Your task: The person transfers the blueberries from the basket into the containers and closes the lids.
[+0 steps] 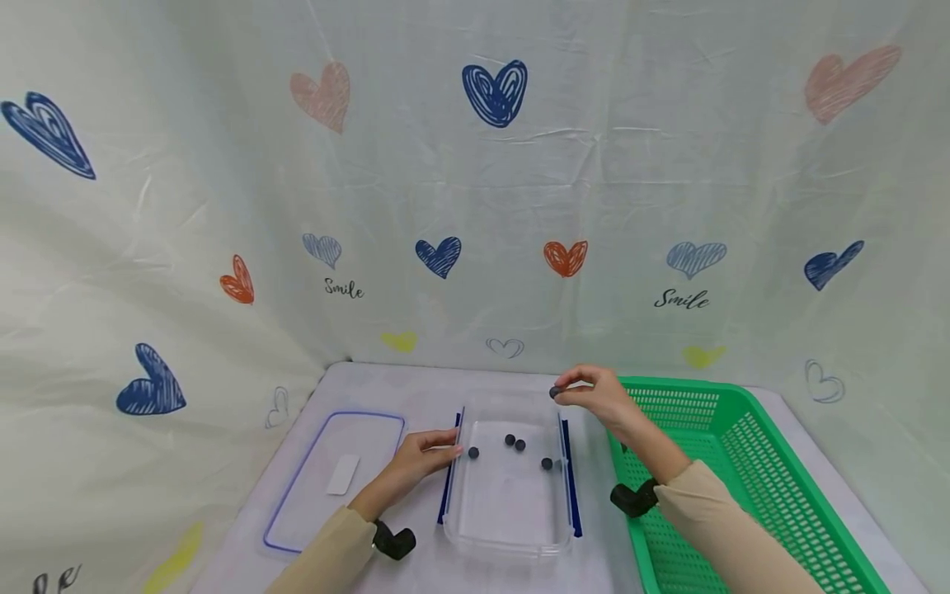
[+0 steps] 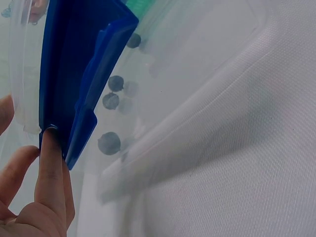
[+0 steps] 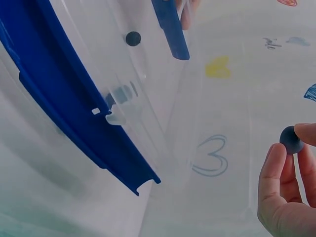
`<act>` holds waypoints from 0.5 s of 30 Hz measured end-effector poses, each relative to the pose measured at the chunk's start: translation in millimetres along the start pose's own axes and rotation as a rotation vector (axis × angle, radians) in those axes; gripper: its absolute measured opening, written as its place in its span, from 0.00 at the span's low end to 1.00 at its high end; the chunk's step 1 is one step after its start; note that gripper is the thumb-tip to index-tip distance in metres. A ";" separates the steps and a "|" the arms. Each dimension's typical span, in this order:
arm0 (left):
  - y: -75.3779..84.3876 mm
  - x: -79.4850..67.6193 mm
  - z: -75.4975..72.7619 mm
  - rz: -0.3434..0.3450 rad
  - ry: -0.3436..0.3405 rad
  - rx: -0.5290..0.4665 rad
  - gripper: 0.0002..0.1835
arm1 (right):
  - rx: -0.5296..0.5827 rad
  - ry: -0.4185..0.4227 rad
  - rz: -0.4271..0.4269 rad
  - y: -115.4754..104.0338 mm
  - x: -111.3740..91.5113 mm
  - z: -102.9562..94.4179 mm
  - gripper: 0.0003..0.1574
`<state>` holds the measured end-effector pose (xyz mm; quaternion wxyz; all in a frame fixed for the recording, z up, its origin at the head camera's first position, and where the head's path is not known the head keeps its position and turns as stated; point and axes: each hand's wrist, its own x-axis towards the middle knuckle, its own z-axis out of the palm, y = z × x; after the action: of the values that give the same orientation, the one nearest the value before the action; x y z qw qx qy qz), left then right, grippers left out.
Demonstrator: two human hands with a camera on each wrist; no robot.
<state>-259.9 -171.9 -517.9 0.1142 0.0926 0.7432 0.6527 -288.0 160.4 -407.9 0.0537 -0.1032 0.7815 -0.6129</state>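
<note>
A clear plastic container with blue side latches stands in the middle of the table. My left hand grips its left wall, with fingers against the blue latch flap in the left wrist view. Several small dark balls lie on the container's bottom. Above the far right corner, my right hand pinches another dark ball between thumb and fingertips.
To the right stands a green slotted basket, partly under my right forearm. A clear lid with a blue edge lies at the left, a white rectangular piece showing within its outline. A heart-printed curtain hangs behind the table.
</note>
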 end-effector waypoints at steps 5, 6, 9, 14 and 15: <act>-2.2 2.3 0.7 -0.007 -0.002 -0.007 0.33 | 0.014 -0.020 -0.006 0.8 2.8 5.4 0.13; -2.6 2.4 0.6 -0.006 -0.005 -0.009 0.33 | 0.018 -0.024 -0.008 1.3 3.4 6.3 0.13; -4.2 2.6 0.0 -0.009 -0.005 -0.009 0.34 | 0.024 -0.044 -0.012 2.5 5.4 9.0 0.14; -3.9 1.8 -1.0 -0.013 -0.006 -0.014 0.34 | 0.015 -0.055 -0.001 3.2 9.2 14.0 0.13; -3.4 1.6 -1.2 -0.014 -0.006 -0.014 0.34 | 0.010 -0.055 0.003 3.3 9.8 14.9 0.12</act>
<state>-261.7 -173.0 -521.2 0.1215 0.0887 0.7389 0.6568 -294.8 144.8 -414.2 0.0769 -0.1185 0.7768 -0.6137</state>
